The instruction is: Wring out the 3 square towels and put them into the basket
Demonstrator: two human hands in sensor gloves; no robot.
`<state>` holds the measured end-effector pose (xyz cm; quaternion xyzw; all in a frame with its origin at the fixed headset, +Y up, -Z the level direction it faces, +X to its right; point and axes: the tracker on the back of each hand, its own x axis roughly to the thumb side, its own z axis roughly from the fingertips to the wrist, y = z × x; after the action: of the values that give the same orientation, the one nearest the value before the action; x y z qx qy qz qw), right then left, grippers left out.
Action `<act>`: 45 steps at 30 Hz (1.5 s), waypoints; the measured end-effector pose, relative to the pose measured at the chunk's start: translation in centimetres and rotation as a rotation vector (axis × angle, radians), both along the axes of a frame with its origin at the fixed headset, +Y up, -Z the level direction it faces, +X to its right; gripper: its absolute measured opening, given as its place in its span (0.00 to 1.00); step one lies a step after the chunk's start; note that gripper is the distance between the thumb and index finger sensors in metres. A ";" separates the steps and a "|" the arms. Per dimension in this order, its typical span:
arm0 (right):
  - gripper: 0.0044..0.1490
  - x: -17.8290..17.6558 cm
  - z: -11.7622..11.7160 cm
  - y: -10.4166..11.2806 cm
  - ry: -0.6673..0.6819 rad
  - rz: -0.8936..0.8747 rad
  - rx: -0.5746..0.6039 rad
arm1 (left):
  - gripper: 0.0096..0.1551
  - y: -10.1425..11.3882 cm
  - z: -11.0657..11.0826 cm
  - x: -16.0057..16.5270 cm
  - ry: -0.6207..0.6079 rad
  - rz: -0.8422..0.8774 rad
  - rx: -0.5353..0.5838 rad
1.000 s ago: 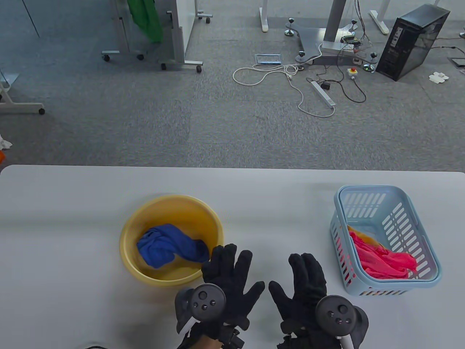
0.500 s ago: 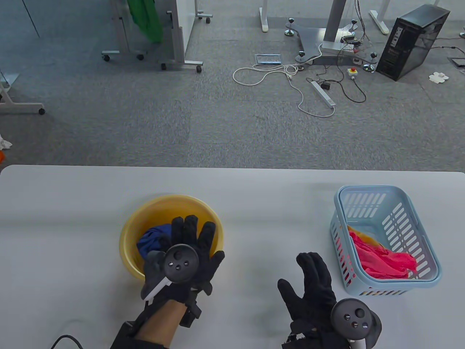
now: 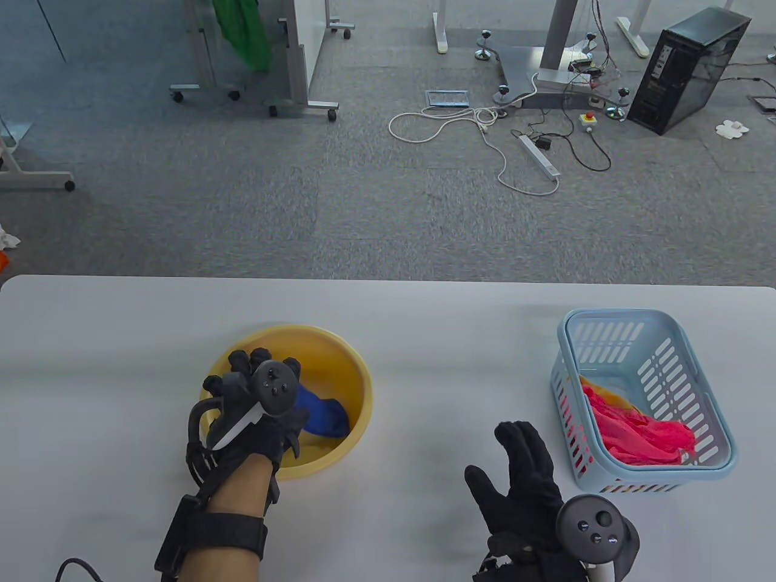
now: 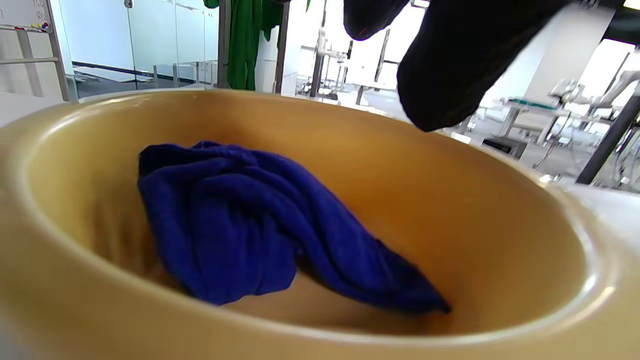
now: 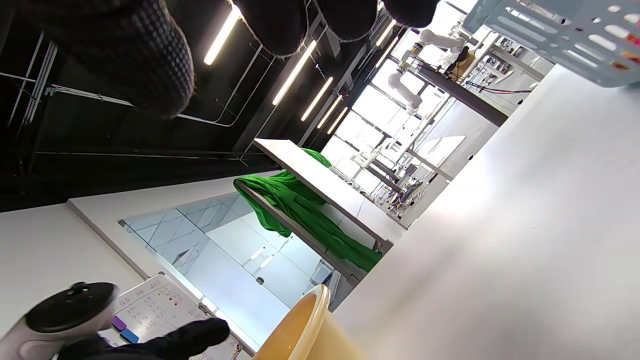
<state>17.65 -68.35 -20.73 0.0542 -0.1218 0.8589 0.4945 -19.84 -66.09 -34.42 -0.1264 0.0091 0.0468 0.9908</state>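
Note:
A blue towel lies crumpled in the yellow basin. In the left wrist view the blue towel fills the basin's bottom. My left hand hangs over the basin's near-left side, fingers pointing down. Its fingers are above the towel and not touching it. My right hand hovers above the table with straight fingers, holding nothing. The light blue basket at the right holds a pink towel, with an orange one peeking out under it.
The white table stretches between basin and basket. Beyond its far edge lies grey carpet with cables, table legs and a computer case. In the right wrist view the basket corner and the basin rim show.
My left hand moved from the table's middle left and forward over the basin, and its fingers now dip toward the blue towel. My right hand drew back slightly and stays open.

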 end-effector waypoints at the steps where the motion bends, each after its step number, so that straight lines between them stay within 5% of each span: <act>1: 0.56 0.0 0.0 0.0 0.001 -0.002 0.000 | 0.50 -0.2 -0.3 0.2 -0.002 -0.020 -0.026; 10: 0.55 0.7 0.0 0.4 0.022 -0.041 -0.015 | 0.46 -2.0 -3.1 5.0 -0.175 -0.176 -0.052; 24: 0.55 1.0 0.0 0.4 0.026 -0.065 -0.023 | 0.59 -6.8 -5.8 6.7 -0.111 -0.392 -0.433; 31: 0.55 0.9 0.1 0.4 0.024 -0.065 -0.026 | 0.51 -7.0 -5.9 6.6 -0.081 -0.416 -0.444; 39: 0.55 0.6 0.0 0.2 0.039 -0.071 -0.040 | 0.29 -6.3 -5.5 6.5 -0.124 -0.427 -0.364; 45: 0.55 0.5 0.0 0.2 0.045 -0.071 -0.043 | 0.31 -5.3 -5.2 5.7 -0.102 -0.398 -0.280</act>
<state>18.14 -68.18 -20.77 0.0585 -0.0937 0.8418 0.5284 -14.15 -71.36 -39.64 -0.2605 -0.0100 -0.1577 0.9525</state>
